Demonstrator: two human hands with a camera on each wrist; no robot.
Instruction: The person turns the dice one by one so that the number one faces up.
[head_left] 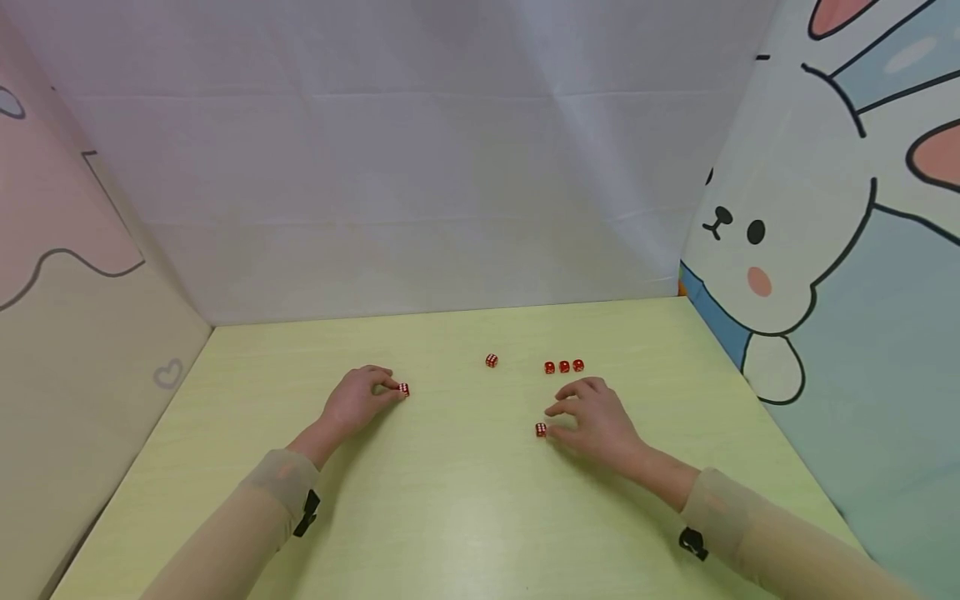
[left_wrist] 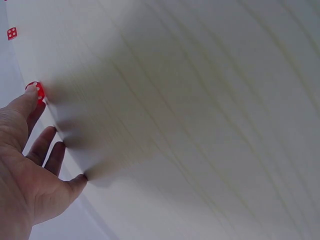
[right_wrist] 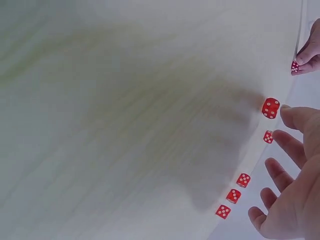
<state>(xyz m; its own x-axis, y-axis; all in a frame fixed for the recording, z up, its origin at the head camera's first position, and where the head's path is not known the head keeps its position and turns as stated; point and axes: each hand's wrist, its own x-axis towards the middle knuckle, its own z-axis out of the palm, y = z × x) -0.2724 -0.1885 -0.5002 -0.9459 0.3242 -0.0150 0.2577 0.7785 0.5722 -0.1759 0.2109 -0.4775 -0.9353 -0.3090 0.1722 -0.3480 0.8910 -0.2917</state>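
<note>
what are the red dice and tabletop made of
The red dice: probably smooth, slightly shiny plastic, judging by the even colour and rounded corners. The tabletop: perhaps wood or wood-look laminate, with grain-like streaks and a soft sheen.

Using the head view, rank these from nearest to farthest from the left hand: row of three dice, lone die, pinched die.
1. Pinched die: held in the left hand.
2. Lone die: to that hand's right, a little farther back.
3. Row of three dice: farther right, past the lone die.
</note>
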